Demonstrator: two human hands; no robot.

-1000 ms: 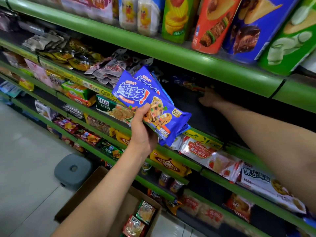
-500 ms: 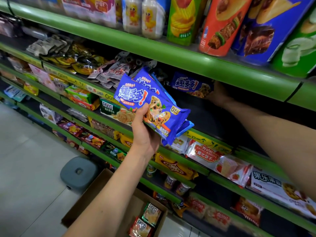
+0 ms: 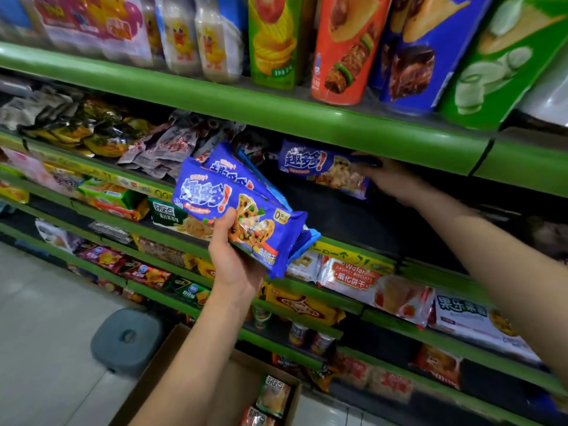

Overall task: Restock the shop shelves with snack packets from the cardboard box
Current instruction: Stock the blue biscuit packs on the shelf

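My left hand is near the middle of the view, and its grip is closed around a stack of blue cookie packets; the thumb lies on the front of the top packet. The stack is tilted, with the upper end toward 10 o'clock, in front of the green shelves. My right hand reaches to about 1 o'clock, into the dark shelf space under the green edge. Its grip is on the right end of a single blue packet, which stands there on its long edge; I cannot tell if the packet touches the shelf floor. At 6 o'clock the cardboard box is on the floor with some green and red packets inside. A grey stool is at 8 o'clock, just beside the box.
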